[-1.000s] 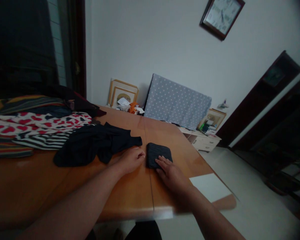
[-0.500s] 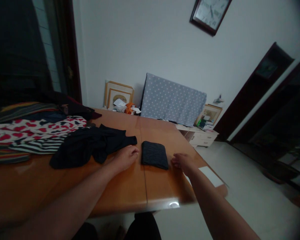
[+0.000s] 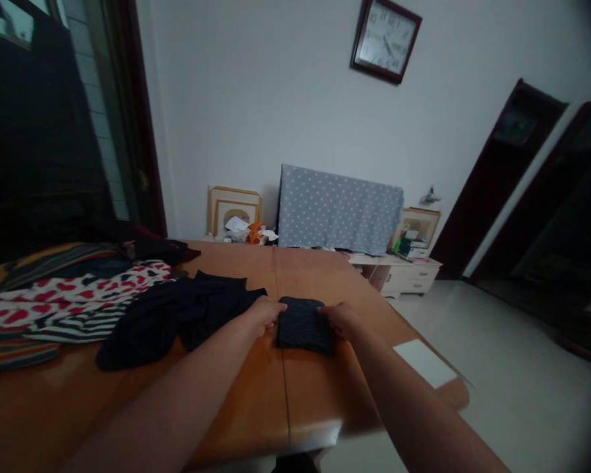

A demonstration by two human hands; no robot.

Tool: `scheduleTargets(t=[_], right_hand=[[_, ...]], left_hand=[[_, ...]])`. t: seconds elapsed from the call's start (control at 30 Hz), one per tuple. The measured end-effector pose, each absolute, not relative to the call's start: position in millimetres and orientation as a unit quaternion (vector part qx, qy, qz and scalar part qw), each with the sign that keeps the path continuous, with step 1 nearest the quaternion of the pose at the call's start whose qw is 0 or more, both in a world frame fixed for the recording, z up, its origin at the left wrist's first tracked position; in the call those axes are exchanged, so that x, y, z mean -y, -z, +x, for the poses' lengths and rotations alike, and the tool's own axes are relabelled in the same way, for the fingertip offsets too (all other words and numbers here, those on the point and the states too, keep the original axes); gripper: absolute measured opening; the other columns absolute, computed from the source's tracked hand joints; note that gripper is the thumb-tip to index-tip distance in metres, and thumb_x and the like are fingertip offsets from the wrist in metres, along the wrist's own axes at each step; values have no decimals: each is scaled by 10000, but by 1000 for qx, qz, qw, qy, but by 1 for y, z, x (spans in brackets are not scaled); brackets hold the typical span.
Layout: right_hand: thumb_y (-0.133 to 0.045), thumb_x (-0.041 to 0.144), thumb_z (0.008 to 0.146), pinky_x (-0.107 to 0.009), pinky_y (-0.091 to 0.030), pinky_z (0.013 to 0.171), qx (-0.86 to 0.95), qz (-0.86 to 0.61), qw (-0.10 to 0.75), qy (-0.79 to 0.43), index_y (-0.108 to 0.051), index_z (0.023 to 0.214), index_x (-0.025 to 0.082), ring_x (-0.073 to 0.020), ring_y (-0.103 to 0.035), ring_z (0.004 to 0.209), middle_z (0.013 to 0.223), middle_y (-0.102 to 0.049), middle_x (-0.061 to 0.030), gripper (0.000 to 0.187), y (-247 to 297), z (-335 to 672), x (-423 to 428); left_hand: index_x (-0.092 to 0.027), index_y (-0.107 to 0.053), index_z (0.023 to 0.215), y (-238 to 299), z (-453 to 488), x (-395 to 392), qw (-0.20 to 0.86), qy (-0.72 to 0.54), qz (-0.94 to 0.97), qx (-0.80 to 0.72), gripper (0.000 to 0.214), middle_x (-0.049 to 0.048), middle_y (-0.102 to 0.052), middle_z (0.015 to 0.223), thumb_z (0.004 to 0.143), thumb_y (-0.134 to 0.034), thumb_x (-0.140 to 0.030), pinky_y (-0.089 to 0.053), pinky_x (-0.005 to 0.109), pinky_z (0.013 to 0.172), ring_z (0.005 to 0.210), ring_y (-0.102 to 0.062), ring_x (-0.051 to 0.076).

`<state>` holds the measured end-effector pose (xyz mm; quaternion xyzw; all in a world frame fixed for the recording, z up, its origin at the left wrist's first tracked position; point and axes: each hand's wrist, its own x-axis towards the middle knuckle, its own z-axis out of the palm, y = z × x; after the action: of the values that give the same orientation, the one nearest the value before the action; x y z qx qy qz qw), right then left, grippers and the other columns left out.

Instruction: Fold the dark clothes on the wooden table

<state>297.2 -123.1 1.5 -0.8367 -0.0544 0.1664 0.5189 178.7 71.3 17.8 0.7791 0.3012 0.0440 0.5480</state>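
A dark grey folded garment lies as a small, flat square on the wooden table. At its left edge my left hand is closed, thumb on top and fingers at the side. My right hand pinches the opposite edge the same way. Just left of my left hand a crumpled black garment is spread out, its end close to my knuckles. How far my fingers reach under the folded cloth is hidden.
Heaped clothes, among them a heart-print cloth and a black-and-white striped one, cover the table's left side. White paper lies by the right edge. Beyond the table stand a low white cabinet and something under a dotted grey cover.
Both hands have moved inward from beside the folded garment and taken hold of its left and right edges. The view has tilted up slightly.
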Motion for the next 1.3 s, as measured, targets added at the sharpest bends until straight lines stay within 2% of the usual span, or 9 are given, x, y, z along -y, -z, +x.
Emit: scheduleTargets(t=[0.17,0.33,0.43,0.57,0.67,0.8,0.97,1.13,1.3], right_hand=[[-813,335,678,-254,-313,448,43,-858,483,-168,-566,719,219,-142,-480,480,496,-480,28,276,-5,299,114],[-712,172,666,-263,-374,508,101,-853,488,-151,-604,739,206,-158,-566,566,637,-607,-10,135,0,293,109],[-643,140,666,-248,-400,559,140,-846,500,-125,-616,817,207,-157,-599,648,738,-649,-2,167,7,291,110],[-607,181,679,-243,-419,627,205,-830,517,-48,-577,831,218,-157,-589,727,794,-636,9,159,15,292,114],[-600,223,698,-253,-440,666,257,-790,556,-35,-556,860,226,-161,-575,747,815,-622,14,167,16,293,118],[-627,277,724,-256,-444,670,312,-736,598,-57,-542,874,227,-162,-558,762,813,-593,23,180,11,292,125],[-664,336,740,-274,-476,695,271,-679,673,-112,-542,937,234,-173,-602,781,862,-641,17,254,8,300,135],[-701,403,729,-313,-521,706,183,-677,698,-146,-585,1009,238,-207,-663,789,917,-715,-24,345,19,330,142],[-730,402,705,-325,-528,685,143,-705,681,-138,-637,985,225,-224,-679,780,875,-727,-39,344,23,370,150]], left_hand=[[-169,-590,885,-11,206,-64,507,-51,795,-330,117,101,-717,876,817,-658,-235,-494,248,529,737,-692,193],[-168,-621,893,-1,224,-68,429,-40,836,-340,323,109,-741,954,627,-801,-199,-548,282,653,886,-721,257],[-174,-638,990,2,228,-71,397,-39,854,-335,429,117,-740,1043,598,-806,-222,-555,306,763,984,-710,277],[-180,-563,1292,1,232,-76,297,-79,918,-252,748,168,-555,1437,583,-786,-269,-465,389,1026,1325,-523,353],[-193,-446,1463,-8,239,-81,256,-73,956,-122,931,158,-425,1559,596,-766,-307,-367,405,1130,1437,-390,359],[-222,-591,1344,-25,248,-91,284,20,958,34,849,104,-592,1410,538,-825,-354,-365,396,1124,1360,-473,356],[-211,-713,1020,-28,253,-101,505,148,849,54,440,33,-753,1041,591,-762,-295,-499,334,894,1050,-666,278],[-168,-677,983,-13,268,-95,638,86,765,-3,395,51,-746,970,622,-765,-302,-493,301,805,934,-681,232],[-169,-653,893,-3,304,-75,618,-7,784,-64,270,22,-698,811,678,-728,-315,-444,272,665,749,-635,186]])
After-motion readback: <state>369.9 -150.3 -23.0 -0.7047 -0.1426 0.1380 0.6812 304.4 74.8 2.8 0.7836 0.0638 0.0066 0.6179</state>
